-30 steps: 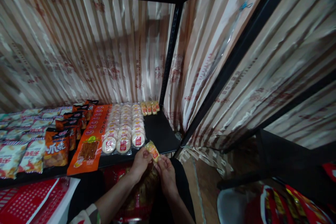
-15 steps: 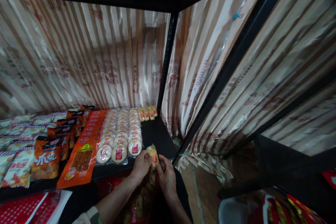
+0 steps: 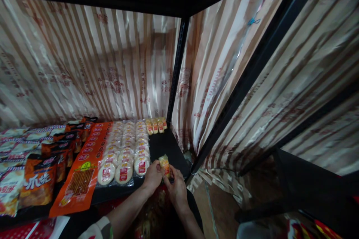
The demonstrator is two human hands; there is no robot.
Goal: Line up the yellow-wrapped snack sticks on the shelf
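Note:
Both my hands pinch one small yellow snack packet (image 3: 164, 163) at the front edge of a black shelf (image 3: 168, 145). My left hand (image 3: 153, 176) grips its left side and my right hand (image 3: 176, 186) its lower right, fingers closed. Just left of the packet lie rows of round white rice crackers in clear wrap (image 3: 127, 149). A short row of the same yellow packets (image 3: 155, 125) stands at the back of the shelf, with bare black shelf between them and my hands.
Long orange stick-snack packs (image 3: 84, 164), dark orange bags (image 3: 39, 183) and pale striped bags (image 3: 11, 153) fill the shelf's left. A black upright post (image 3: 176, 71) stands at the back corner. Striped satin cloth (image 3: 84, 59) lines the walls. Red packaging (image 3: 146, 220) lies below my arms.
Both hands have carried the yellow packet up and forward, from below the shelf's front edge to over it. The camera has tilted slightly, shifting the shelf goods left and down.

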